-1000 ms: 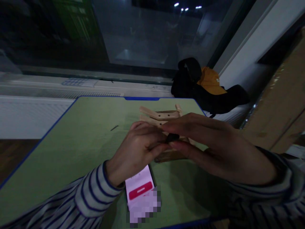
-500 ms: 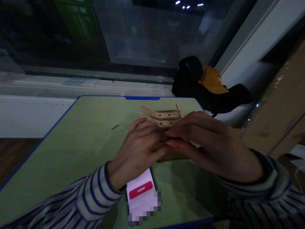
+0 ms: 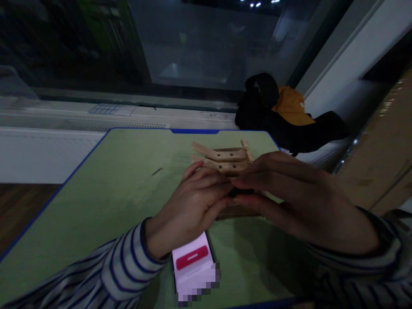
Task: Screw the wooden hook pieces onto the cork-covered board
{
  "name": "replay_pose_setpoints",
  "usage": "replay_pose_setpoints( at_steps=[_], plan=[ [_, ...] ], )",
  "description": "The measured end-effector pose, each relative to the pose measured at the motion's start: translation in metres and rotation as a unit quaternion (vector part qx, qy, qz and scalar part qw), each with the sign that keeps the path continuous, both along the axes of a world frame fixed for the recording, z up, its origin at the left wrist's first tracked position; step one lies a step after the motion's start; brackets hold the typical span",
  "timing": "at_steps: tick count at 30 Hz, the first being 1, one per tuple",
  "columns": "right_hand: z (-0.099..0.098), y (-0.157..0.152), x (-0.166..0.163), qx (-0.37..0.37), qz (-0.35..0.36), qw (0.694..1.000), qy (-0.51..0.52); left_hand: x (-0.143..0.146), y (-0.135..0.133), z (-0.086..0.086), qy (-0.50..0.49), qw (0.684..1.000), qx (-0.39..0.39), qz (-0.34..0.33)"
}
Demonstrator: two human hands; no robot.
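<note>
A pale wooden construction (image 3: pixel 227 155), made of slats with small dark holes, rests on the table beyond my hands. It has angled ends and a short upright piece at its far right; a lower wooden part shows beneath my fingers. My left hand (image 3: pixel 188 204) lies over its near left side, fingers curled and thumb pressed in, apparently gripping it. At its near side my right hand (image 3: pixel 299 195) is closed in a pinch, thumb and index finger around a small dark piece (image 3: pixel 242 192) whose kind I cannot make out. Both hands' fingertips almost meet and hide the construction's middle.
A lit phone (image 3: pixel 191 259) lies on the green, blue-edged table (image 3: pixel 106 193), close to my left wrist. Left of the construction is a thin dark rod (image 3: pixel 157 171). Black and orange bags or clothing (image 3: pixel 291 105) sit behind, with a large cardboard box (image 3: pixel 380 154) at right.
My right hand has shifted slightly right, away from the left fingertips, so the dark piece between its fingers shows more. The left hand keeps its place; the view has turned a little.
</note>
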State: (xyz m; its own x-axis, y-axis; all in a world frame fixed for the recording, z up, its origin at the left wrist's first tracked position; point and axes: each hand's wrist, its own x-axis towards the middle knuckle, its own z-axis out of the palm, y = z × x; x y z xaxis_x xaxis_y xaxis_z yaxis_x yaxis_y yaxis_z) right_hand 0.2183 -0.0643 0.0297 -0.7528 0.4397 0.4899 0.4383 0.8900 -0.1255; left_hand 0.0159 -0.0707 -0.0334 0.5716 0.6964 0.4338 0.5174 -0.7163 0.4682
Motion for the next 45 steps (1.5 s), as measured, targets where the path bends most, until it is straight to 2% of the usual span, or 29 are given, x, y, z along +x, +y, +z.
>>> replay_pose_setpoints(
  at_steps=[9, 18, 25, 33, 40, 45],
  plan=[
    [0.001, -0.001, -0.004, -0.007, -0.005, 1.000, -0.015, 0.001, 0.000, -0.001, -0.035, 0.998, 0.037, 0.044],
    [0.011, -0.003, 0.001, -0.073, 0.018, 0.997, -0.010, 0.002, -0.002, 0.001, -0.040, 0.998, 0.027, 0.038],
    [0.008, -0.001, 0.001, -0.060, 0.049, 0.997, -0.010, 0.007, -0.004, -0.004, -0.085, 0.994, 0.045, 0.052],
    [-0.002, 0.006, -0.004, -0.010, 0.012, 1.000, 0.010, 0.001, -0.001, -0.002, -0.004, 1.000, 0.004, 0.007],
    [0.002, 0.005, -0.007, 0.009, 0.003, 1.000, -0.013, 0.002, 0.002, -0.003, -0.062, 0.996, 0.034, 0.053],
    [0.009, 0.002, -0.006, -0.052, 0.036, 0.998, -0.003, 0.002, 0.003, -0.004, -0.071, 0.996, 0.026, 0.044]
  ],
)
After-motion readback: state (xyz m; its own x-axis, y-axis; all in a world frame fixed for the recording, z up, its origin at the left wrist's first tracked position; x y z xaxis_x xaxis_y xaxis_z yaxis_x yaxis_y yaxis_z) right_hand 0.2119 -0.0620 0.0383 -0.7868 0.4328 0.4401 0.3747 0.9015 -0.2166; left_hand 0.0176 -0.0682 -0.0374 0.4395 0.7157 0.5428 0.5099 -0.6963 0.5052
